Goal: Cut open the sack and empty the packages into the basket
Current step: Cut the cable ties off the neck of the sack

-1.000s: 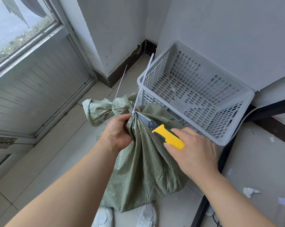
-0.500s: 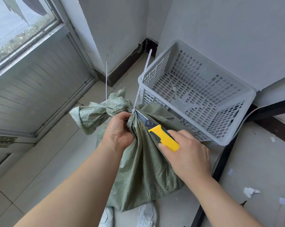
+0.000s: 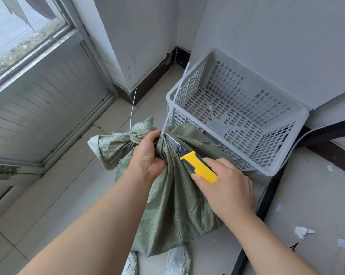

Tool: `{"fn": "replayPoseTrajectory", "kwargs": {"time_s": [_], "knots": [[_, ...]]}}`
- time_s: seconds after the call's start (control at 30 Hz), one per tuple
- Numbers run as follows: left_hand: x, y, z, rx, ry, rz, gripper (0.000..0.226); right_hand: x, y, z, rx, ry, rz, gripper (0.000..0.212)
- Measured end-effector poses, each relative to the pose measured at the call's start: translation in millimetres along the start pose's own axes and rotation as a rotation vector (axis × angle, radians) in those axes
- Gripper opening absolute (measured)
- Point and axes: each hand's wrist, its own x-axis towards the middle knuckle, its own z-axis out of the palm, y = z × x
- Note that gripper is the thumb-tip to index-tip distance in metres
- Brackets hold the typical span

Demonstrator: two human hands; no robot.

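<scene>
A green woven sack (image 3: 175, 197) stands on the floor in front of my feet, its neck gathered and bound by a white plastic tie (image 3: 172, 104). My left hand (image 3: 147, 157) grips the bunched neck just below the tie. My right hand (image 3: 227, 191) holds a yellow-handled utility knife (image 3: 197, 165), whose blade tip touches the tie at the neck. The loose sack top (image 3: 116, 145) flops to the left. A grey perforated plastic basket (image 3: 286, 159) with nothing inside it sits right behind the sack. The packages are hidden inside the sack.
A wall corner with dark skirting (image 3: 147, 82) lies behind, a door with a window (image 3: 38, 96) to the left. A black frame bar (image 3: 266, 195) runs beside the basket. Paper scraps (image 3: 303, 232) litter the floor at right. My white shoes (image 3: 177, 261) show under the sack.
The thin loose end of the tie has swung from leaning right to upright. The sack top has shifted left and drooped. Both hands stay at the neck with the blade against the tie.
</scene>
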Motion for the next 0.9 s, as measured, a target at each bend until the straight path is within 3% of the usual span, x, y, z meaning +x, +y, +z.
{"fn": "replayPoseTrajectory", "kwargs": {"time_s": [0.43, 0.6, 0.9], "knots": [[-7, -1, 1, 0.153, 0.023, 0.025, 0.021, -2, 5, -4, -0.038, -0.010, -0.004, 0.047], [-14, -15, 0, 0.197, -0.036, -0.021, 0.036, 0, 6, -8, -0.057, -0.014, 0.000, 0.045], [-9, -9, 1, 0.217, 0.056, 0.096, 0.024, -7, 12, -14, -0.067, 0.033, -0.010, 0.043]]}}
